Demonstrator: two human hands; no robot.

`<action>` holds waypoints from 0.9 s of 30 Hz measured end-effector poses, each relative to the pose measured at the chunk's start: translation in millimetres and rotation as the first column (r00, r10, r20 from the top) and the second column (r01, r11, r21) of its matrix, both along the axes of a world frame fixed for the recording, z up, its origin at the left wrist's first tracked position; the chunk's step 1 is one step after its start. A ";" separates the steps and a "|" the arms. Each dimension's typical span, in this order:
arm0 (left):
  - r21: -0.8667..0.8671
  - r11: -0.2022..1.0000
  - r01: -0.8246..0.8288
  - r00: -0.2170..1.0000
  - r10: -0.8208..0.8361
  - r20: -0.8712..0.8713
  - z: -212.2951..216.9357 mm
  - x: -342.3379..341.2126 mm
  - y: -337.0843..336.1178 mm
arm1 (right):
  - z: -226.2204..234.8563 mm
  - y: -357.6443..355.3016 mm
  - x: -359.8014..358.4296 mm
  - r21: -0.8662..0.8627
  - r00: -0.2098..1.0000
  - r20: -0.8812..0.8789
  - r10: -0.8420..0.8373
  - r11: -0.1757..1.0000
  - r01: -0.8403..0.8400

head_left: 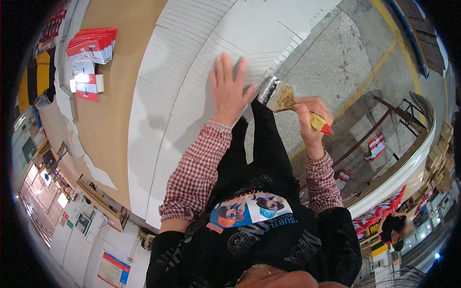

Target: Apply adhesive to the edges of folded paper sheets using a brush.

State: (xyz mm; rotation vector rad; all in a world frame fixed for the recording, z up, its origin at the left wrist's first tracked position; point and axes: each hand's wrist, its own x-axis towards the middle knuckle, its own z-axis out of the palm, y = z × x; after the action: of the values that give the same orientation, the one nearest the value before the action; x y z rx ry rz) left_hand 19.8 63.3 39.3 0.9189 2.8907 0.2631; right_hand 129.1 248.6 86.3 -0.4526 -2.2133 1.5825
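Observation:
A wide flat brush (282, 98) with a yellow, red-tipped handle is gripped in my right hand (314, 115). Its metal ferrule is smeared, and its wet bristles are at the edge of a large spread of overlapping white sheets (192, 53). The stepped edges of these sheets show as many thin parallel lines. My left hand (228, 91) hovers over or rests on the sheets, fingers stretched and slightly blurred; contact is hard to tell. Both forearms wear red checked sleeves.
Beneath the sheets lies a brown tabletop (117, 91). On its left stand fanned red-and-white printed packets (93, 50). A concrete floor (331, 53) with yellow lines shows at right, beside a curved-looking table edge (384, 185). Another person (394, 228) is at far lower right.

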 end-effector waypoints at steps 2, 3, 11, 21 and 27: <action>-0.019 0.998 -0.060 0.998 0.060 0.000 -5.2 14.2 -15.0 | 1.9 2.3 -0.2 -0.005 0.999 -0.019 -0.036 0.999 0.036; -0.028 0.998 -0.058 0.998 0.058 0.007 -4.5 20.8 -24.3 | 4.5 4.2 -1.2 0.051 0.998 -0.043 -0.054 0.997 0.056; 0.001 0.996 0.086 0.996 -0.086 0.031 1.5 9.8 -39.4 | -8.4 -6.6 -9.0 0.171 0.985 -0.102 -0.138 0.973 0.154; -0.004 0.988 0.155 0.988 -0.155 -0.001 3.9 -1.3 -39.3 | -5.0 -20.6 3.3 0.142 0.991 -0.044 -0.130 0.981 0.135; -0.011 0.995 0.097 0.994 -0.097 0.040 3.8 12.1 -40.5 | -7.1 -41.9 28.6 0.090 0.997 -0.019 -0.081 0.993 0.082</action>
State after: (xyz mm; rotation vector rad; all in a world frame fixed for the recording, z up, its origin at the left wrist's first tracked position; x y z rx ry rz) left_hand 31.9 22.8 43.1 1.0365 2.7988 0.2516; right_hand 157.7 206.7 79.2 -0.4963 -2.2160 1.4325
